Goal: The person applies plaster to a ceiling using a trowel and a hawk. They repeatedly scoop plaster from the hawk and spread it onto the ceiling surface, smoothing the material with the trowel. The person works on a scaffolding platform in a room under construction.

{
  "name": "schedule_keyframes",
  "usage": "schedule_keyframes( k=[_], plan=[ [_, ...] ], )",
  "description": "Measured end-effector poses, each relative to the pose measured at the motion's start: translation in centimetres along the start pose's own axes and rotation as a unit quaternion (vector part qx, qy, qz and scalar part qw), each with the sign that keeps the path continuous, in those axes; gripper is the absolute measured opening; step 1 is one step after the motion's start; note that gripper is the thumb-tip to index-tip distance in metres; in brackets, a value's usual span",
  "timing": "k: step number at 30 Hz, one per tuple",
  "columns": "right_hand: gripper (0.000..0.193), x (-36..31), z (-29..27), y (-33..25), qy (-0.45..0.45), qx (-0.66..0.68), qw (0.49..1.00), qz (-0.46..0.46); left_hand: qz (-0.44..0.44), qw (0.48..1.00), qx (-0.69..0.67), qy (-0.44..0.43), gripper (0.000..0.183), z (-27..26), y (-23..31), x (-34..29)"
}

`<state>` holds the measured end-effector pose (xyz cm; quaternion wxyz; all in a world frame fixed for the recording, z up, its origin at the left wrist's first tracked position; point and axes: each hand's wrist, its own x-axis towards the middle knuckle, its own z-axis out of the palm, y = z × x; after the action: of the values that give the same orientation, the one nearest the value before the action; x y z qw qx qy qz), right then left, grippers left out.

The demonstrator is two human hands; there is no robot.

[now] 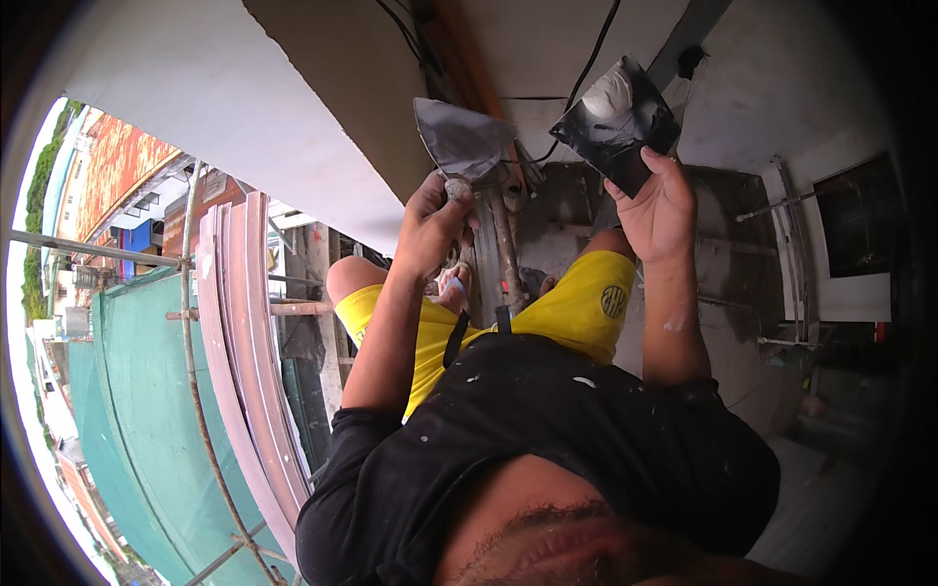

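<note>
My left hand (pixel 436 225) is wrapped round the short handle of a putty knife (pixel 461 140). Its wide grey blade points up and away from me. In my right hand (pixel 664 213) is a dark, square, flat plate (pixel 633 137), gripped at its near corner with the thumb on top. A lump of white putty (pixel 608 95) sits near the plate's far corner, and pale smears mark the dark surface. The knife blade and the plate are apart, with a gap between them. Whether the plate is plastic or metal I cannot tell.
A pale wall with a sharp edge (pixel 332 107) rises on the left. Beyond it are scaffold poles (pixel 195 322), pinkish planks (pixel 256 361) and green netting (pixel 137 391) outdoors. A black cable (pixel 586 73) hangs ahead. An upright pole (pixel 508 249) stands between my legs.
</note>
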<state>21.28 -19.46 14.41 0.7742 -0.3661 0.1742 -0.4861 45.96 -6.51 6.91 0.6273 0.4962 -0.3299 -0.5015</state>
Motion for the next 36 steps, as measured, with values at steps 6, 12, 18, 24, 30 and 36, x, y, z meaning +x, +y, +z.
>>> schedule_keyframes(
  k=[6, 12, 18, 24, 30, 36],
  plan=[
    [0.034, 0.0, -0.3, 0.0, 0.013, -0.065, 0.995, -0.079, -0.035, 0.995, -0.068, -0.059, 0.032, -0.5, 0.7, -1.1],
    [0.034, 0.2, -2.0, -0.2, -0.007, 0.001, 1.000, 0.013, -0.040, 0.944, -0.279, -0.170, 0.048, 0.1, 1.8, -2.2],
    [0.032, 0.3, -4.8, -0.4, -0.060, 0.129, 0.981, 0.129, -0.078, 0.914, -0.315, -0.243, 0.054, -1.5, 0.6, -3.2],
    [0.040, -1.1, -4.4, 2.2, -0.076, 0.210, 0.941, 0.255, -0.120, 0.921, -0.209, -0.305, 0.049, -2.5, 1.1, -3.3],
    [0.036, -1.4, -2.1, 3.1, -0.084, 0.190, 0.936, 0.285, -0.139, 0.921, -0.083, -0.355, 0.040, -2.0, 1.8, -3.1],
    [0.027, 1.1, -1.9, -0.8, -0.020, -0.023, 0.999, 0.009, -0.031, 0.981, 0.152, -0.114, 0.050, 0.4, 1.6, -3.2]
  ],
)
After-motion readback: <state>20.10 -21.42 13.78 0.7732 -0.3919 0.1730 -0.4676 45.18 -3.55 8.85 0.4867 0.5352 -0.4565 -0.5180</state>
